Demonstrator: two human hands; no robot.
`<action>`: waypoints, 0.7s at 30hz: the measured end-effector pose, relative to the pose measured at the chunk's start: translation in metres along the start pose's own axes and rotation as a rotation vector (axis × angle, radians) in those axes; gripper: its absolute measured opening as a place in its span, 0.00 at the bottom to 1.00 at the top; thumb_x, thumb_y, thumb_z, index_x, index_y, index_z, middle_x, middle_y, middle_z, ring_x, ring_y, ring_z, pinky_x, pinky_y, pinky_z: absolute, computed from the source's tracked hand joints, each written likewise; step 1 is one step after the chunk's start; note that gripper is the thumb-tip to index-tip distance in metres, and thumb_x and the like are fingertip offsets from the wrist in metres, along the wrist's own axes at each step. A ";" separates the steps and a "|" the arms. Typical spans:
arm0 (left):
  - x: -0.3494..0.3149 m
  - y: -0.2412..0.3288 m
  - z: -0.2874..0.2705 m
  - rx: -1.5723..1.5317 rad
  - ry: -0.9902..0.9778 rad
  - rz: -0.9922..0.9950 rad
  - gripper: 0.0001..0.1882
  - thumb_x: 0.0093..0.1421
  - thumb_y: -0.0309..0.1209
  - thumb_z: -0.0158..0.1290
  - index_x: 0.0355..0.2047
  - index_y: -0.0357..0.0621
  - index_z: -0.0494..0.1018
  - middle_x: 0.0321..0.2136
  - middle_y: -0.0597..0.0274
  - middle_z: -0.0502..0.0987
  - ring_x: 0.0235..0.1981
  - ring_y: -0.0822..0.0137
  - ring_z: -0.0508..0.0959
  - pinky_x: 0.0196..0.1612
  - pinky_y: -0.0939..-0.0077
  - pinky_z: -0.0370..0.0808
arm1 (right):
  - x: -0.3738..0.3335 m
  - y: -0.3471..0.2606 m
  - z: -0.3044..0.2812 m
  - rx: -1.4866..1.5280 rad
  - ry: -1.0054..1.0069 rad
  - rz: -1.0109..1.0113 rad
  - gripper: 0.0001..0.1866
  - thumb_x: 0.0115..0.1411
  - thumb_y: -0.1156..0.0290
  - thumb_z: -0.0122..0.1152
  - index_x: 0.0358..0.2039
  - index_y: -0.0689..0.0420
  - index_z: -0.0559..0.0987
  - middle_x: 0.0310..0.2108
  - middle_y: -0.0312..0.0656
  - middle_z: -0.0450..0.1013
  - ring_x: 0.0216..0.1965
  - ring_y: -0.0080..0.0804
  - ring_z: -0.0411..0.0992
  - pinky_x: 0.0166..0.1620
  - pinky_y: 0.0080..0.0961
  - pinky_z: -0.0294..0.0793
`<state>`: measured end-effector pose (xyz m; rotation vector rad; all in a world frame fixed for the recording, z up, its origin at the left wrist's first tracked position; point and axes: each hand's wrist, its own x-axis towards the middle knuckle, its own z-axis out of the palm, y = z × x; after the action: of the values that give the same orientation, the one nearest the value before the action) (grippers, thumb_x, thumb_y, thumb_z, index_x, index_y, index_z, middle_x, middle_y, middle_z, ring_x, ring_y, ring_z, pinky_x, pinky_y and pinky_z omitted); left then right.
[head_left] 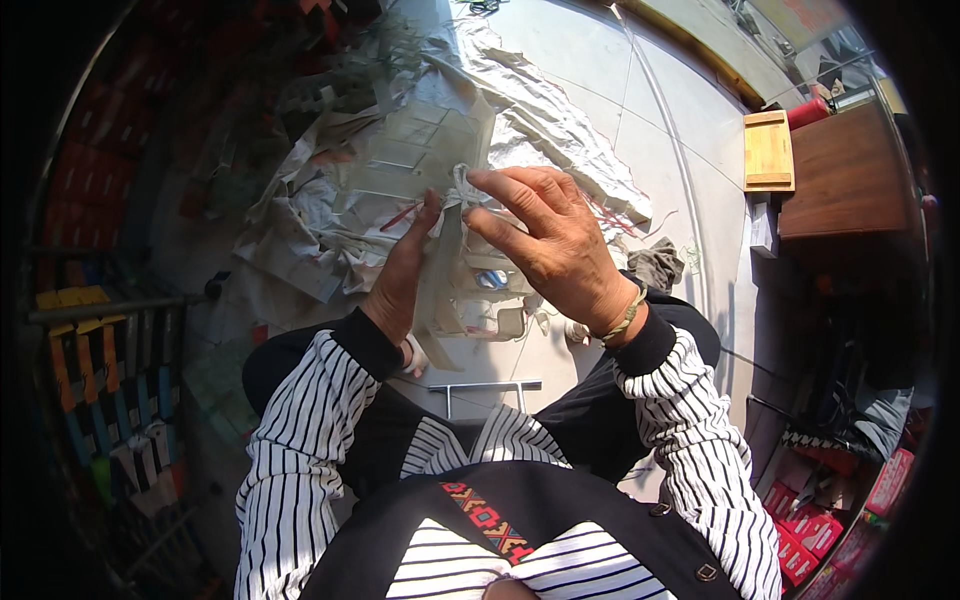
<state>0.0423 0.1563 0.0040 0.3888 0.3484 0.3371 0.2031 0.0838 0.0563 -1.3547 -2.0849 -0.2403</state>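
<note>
My right hand is raised with thumb and forefinger bent around a looped, knotted white cord. My left hand is upright on the other side of the knot, one fingertip close to it. The rest of its fingers are hidden, so its grip does not show. Around and behind the cord is a bundle of clear plastic trays. A long translucent strip hangs between my hands. Below the knot, a small blue and white item shows through the plastic.
Crumpled white sheeting covers the tiled floor ahead. A metal T-shaped bar lies near my legs. On the left is a rack of colourful packaged goods. A wooden box and brown cabinet stand at right, above red boxes.
</note>
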 end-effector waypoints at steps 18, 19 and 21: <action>-0.001 -0.003 -0.007 0.160 0.124 0.033 0.34 0.60 0.58 0.40 0.52 0.40 0.62 0.42 0.55 0.73 0.42 0.66 0.76 0.45 0.71 0.76 | -0.005 -0.004 0.004 0.924 0.117 0.491 0.07 0.55 0.79 0.56 0.35 0.60 0.74 0.37 0.41 0.75 0.39 0.31 0.73 0.44 0.24 0.71; 0.000 -0.002 -0.008 0.188 0.119 0.026 0.35 0.60 0.58 0.40 0.53 0.39 0.61 0.42 0.53 0.73 0.43 0.64 0.76 0.46 0.68 0.77 | -0.006 -0.006 0.001 1.205 0.133 0.682 0.06 0.58 0.77 0.54 0.37 0.61 0.75 0.39 0.43 0.74 0.42 0.29 0.73 0.47 0.23 0.72; 0.002 0.000 -0.009 0.270 0.139 0.094 0.34 0.60 0.58 0.40 0.50 0.39 0.64 0.40 0.54 0.74 0.41 0.63 0.77 0.46 0.67 0.77 | -0.004 -0.005 -0.005 1.267 0.238 0.616 0.07 0.60 0.78 0.52 0.39 0.62 0.74 0.36 0.46 0.75 0.42 0.35 0.74 0.49 0.31 0.73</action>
<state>0.0408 0.1596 -0.0048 0.6496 0.5146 0.4116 0.2019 0.0760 0.0585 -0.9515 -1.0708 0.9641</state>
